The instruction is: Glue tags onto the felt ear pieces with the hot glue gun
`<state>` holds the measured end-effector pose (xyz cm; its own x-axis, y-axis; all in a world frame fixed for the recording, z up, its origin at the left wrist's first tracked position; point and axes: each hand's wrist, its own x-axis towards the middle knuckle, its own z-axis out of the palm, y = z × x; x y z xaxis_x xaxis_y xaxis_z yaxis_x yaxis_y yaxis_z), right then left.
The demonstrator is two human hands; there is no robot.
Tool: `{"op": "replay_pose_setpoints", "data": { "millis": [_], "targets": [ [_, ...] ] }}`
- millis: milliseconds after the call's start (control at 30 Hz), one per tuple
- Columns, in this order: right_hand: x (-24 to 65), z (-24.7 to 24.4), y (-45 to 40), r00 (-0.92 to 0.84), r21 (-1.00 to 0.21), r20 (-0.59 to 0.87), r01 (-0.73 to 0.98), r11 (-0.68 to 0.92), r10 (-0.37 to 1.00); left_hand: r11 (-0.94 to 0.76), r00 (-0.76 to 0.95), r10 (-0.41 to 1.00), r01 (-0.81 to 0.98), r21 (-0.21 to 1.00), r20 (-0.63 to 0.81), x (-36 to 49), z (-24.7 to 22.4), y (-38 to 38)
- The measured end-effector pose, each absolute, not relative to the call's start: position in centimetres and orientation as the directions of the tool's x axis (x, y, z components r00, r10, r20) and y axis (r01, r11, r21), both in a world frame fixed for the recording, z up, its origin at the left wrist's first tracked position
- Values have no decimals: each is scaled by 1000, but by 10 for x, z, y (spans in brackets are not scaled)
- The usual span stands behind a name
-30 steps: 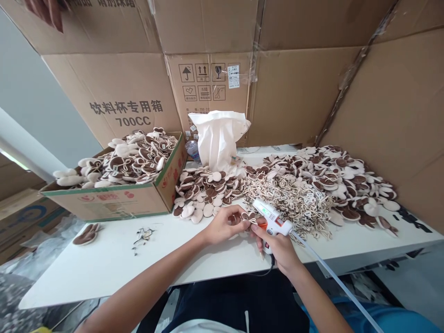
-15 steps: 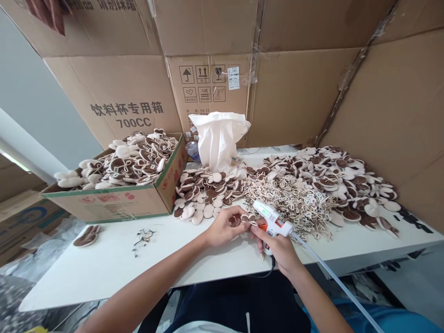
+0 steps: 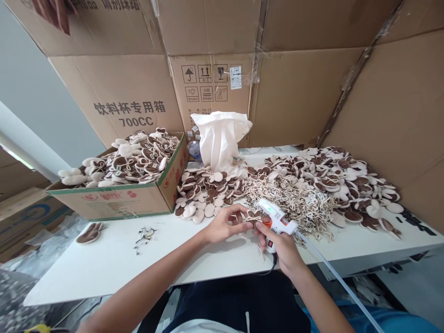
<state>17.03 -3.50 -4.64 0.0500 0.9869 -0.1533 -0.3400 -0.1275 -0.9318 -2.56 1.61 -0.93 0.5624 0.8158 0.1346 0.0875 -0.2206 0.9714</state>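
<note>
On the table [image 3: 86, 268], a carton [image 3: 114, 206] full of brown-and-white pieces [image 3: 120, 161].

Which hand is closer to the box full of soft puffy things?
Left. The left hand is to the right of the box, not touching it; the right hand is farther right, around the glue gun.

The white table [image 3: 104, 268] carries 1 filled carton [image 3: 114, 202], fabric-piece piles [image 3: 350, 185] and 1 cord heap [image 3: 308, 203].

The glue gun [image 3: 276, 213] is smooth plastic, the panels [image 3: 301, 92] matt cardboard.
</note>
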Motion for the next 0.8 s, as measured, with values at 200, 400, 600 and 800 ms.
{"op": "replay_pose_setpoints", "data": {
  "millis": [200, 400, 600, 800],
  "targets": [
    [169, -47, -33, 81, -916, -167, -381, -125, 983, -266, 504, 842, 74, 961, 195, -31, -13, 20],
    [168, -48, -33, 96, -924, -163, -363, -118, 982, -284, 489, 853, 142, 948, 182, -30, -14, 19],
    [168, -51, -33, 104, -935, -161, -336, -118, 982, -241, 463, 873, 141, 960, 151, -26, -16, 20],
    [167, -50, -34, 104, -931, -163, -347, -118, 981, -185, 453, 883, 93, 978, 124, -25, -12, 19]
  ]
}}
